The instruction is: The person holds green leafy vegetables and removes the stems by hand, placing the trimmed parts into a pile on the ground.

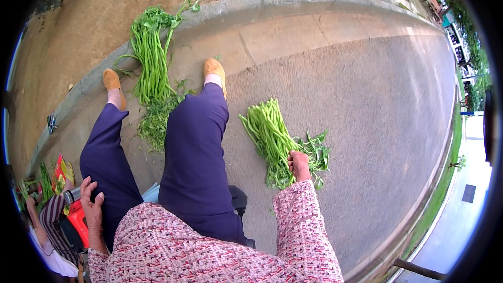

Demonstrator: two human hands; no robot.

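My right hand (pixel 299 165) is closed over the leafy end of a bundle of long-stemmed greens (pixel 271 128), which lies on the pavement to the right of my legs. What exactly sits inside those fingers is partly hidden. My left hand (pixel 93 207) is beside my left thigh, fingers apart and holding nothing. Ahead, between my feet, a larger pile of long green stems (pixel 152 57) leans across the kerb. Loose leaves and trimmings (pixel 157 123) are heaped below that pile, close to my right knee.
A concrete kerb (pixel 225 10) curves across the far side, with bare dirt behind it. At the lower left, another person's striped clothing (pixel 55 222) shows beside a red object (pixel 77 222) and more greens (pixel 46 182). Grey road (pixel 377 141) extends to the right.
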